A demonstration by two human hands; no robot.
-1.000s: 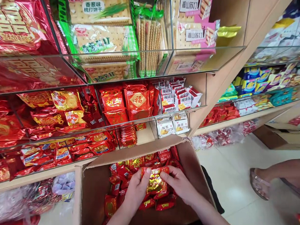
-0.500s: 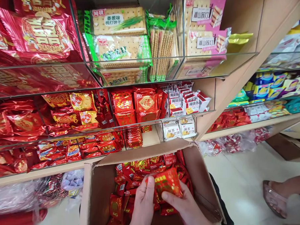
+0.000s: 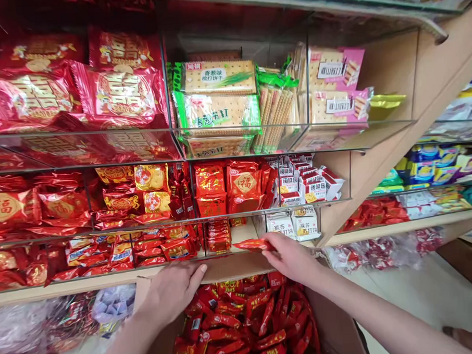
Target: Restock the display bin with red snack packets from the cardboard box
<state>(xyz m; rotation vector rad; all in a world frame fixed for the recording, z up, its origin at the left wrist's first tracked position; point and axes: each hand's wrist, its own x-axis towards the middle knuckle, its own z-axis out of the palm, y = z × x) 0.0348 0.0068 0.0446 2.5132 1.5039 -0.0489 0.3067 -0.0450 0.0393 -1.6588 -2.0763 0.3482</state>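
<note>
My right hand [image 3: 289, 257] pinches a red packet [image 3: 250, 244], held flat at the front of the lowest shelf compartment. Left of that packet, a stack of small red packets [image 3: 218, 235] stands in the same compartment. My left hand [image 3: 177, 285] lies over the shelf's front edge and the box flap, its fingers stretched out and holding nothing. Below both hands is an open cardboard box [image 3: 332, 319] with many shiny red packets [image 3: 242, 315] heaped inside.
White cracker packets [image 3: 293, 225] fill the compartment just right. Clear partitions separate snack packs on the upper shelves, including green-edged crackers [image 3: 219, 111]. Plastic bags [image 3: 23, 327] lie under the shelf at left. Part of another person's foot [image 3: 466, 339] shows at lower right.
Both hands held a red packet over the box earlier. The right hand has carried it up to the lowest shelf; the left has let go and moved to the shelf edge. The view has tilted up.
</note>
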